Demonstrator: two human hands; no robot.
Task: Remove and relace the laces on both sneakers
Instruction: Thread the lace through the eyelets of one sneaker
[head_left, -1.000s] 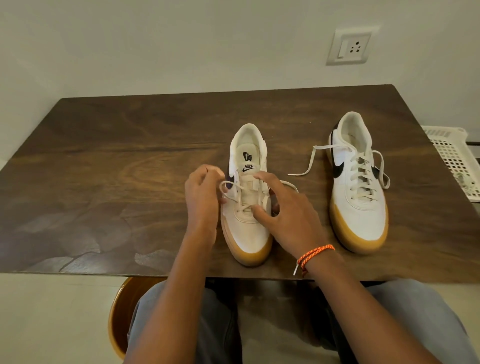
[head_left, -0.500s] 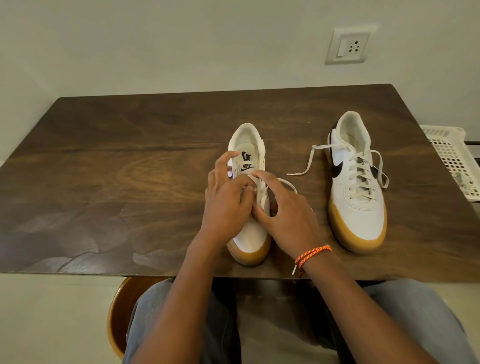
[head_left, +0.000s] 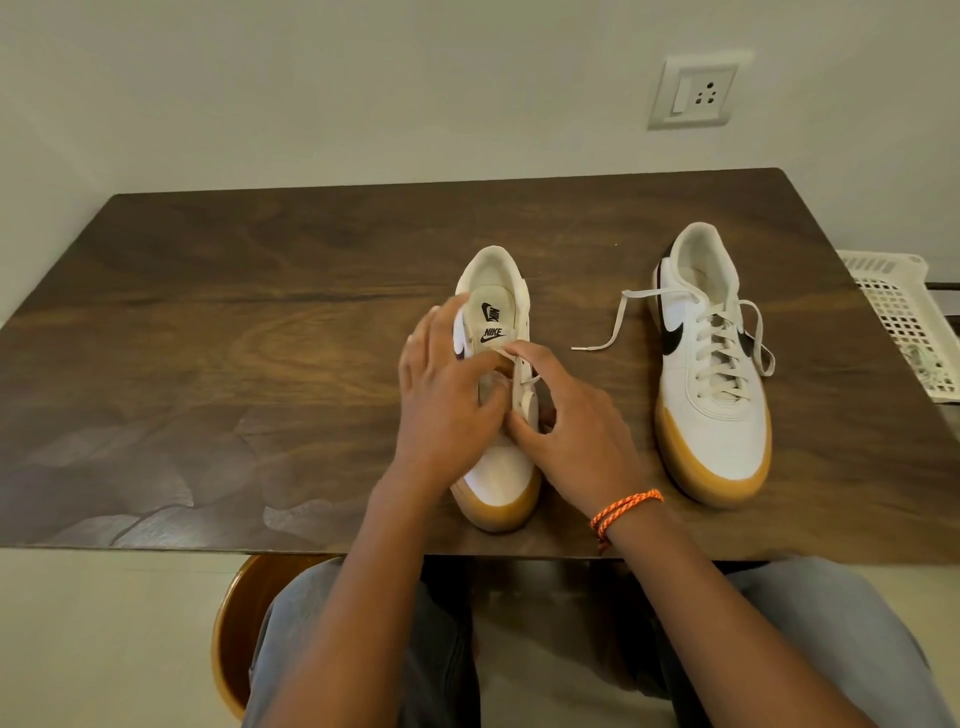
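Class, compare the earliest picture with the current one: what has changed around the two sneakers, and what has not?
The left hand crossed from the near sneaker's left side onto its laces, beside the right hand, which kept its grip there on the lace. Unmoved: both sneakers, the far sneaker laced with loose ends.

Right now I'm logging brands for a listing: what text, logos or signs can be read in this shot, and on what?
"NIKE" with a swoosh: on the tongue label of the middle sneaker.
Second logo print on that sneaker's insole: sideways, too blurred to read.
Black swoosh, no words: on the side of the right-hand sneaker.
Wall socket: no lettering visible.
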